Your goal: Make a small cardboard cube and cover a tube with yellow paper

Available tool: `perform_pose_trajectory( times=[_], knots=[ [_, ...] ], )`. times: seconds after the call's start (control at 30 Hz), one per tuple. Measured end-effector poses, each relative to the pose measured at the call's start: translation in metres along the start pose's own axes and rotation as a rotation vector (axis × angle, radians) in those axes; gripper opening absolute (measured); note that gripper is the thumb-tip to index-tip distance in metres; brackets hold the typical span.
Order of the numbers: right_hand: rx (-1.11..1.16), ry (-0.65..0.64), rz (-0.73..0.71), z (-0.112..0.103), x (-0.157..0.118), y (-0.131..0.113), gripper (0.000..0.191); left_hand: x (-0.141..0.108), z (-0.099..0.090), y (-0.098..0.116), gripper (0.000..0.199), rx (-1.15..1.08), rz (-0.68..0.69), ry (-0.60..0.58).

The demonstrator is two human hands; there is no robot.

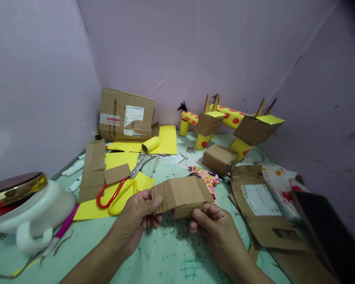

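Observation:
A folded piece of brown cardboard (186, 191) is held between my two hands above the table, its lower flap bent down at the right. My left hand (139, 217) pinches its left end, thumb on top. At the lower right corner, my right hand (219, 232) grips the folded flap. Scissors (118, 193) with one red and one yellow handle lie on yellow paper left of my left hand. Beyond the held piece sits a small cardboard box (220, 159). Two spotted yellow tube animals (210, 124) with cardboard heads stand behind it.
A large cardboard box (127, 114) leans against the back wall. The left side has a white pot (41, 209) and a purple marker (66, 223). Flattened cardboard (266, 228), a red-and-white plastic bag (281, 185) and a dark flat object (322, 236) are on the right.

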State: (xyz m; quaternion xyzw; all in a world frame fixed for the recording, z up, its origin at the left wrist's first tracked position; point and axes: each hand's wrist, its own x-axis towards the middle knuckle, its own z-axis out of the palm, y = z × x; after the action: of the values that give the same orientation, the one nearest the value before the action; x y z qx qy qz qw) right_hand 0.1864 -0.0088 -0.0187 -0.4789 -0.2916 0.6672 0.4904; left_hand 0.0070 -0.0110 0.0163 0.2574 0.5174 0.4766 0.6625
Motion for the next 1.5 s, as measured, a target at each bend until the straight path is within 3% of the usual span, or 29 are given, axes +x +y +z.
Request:
perform_pose_trajectory(
  times=[0.27,0.73,0.97,1.5],
  knots=[
    [-0.069,-0.047,-0.079,-0.003,0.003,0.007,0.032,0.002,0.003,-0.007,0.040,-0.114,-0.062,0.086],
    [-0.002,-0.063,-0.073,0.004,0.000,0.000,0.030,0.004,0.004,-0.013,0.035,-0.067,-0.077,0.001],
    [0.008,-0.085,-0.095,0.000,0.004,0.007,0.030,0.003,0.005,-0.014,0.041,-0.082,-0.064,0.027],
    [0.022,-0.236,0.093,0.001,0.003,0.004,0.038,0.002,0.009,-0.012,0.049,-0.027,-0.084,-0.033]
  ],
)
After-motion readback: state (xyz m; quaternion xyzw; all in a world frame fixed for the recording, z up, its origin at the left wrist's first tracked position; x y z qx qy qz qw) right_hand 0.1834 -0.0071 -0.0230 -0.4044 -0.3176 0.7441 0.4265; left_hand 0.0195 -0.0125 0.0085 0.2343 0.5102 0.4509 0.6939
